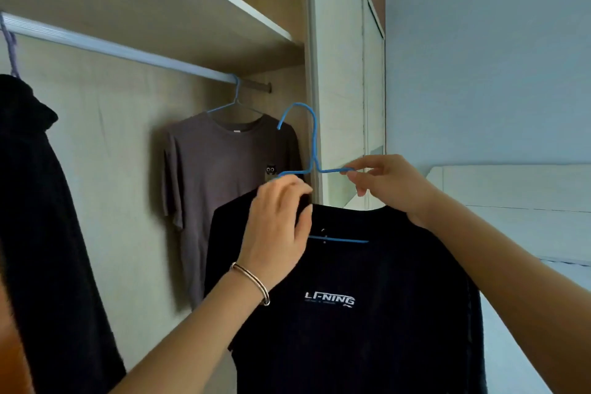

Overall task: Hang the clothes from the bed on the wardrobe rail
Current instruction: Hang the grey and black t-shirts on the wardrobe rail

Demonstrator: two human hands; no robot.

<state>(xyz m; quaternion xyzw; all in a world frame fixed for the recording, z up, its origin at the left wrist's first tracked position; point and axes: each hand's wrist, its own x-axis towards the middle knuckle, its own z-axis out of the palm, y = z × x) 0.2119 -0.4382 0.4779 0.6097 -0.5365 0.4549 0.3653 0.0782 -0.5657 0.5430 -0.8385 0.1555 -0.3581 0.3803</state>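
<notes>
Head: left hand (277, 224), right hand (391, 184) pinch one blue hanger (314, 144) bearing one black shirt (367, 345).

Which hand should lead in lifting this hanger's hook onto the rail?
Probably left. The left hand grips the blue hanger on the side nearer the rail, whose free stretch lies up and left; the right hand pinches the far side.
</notes>
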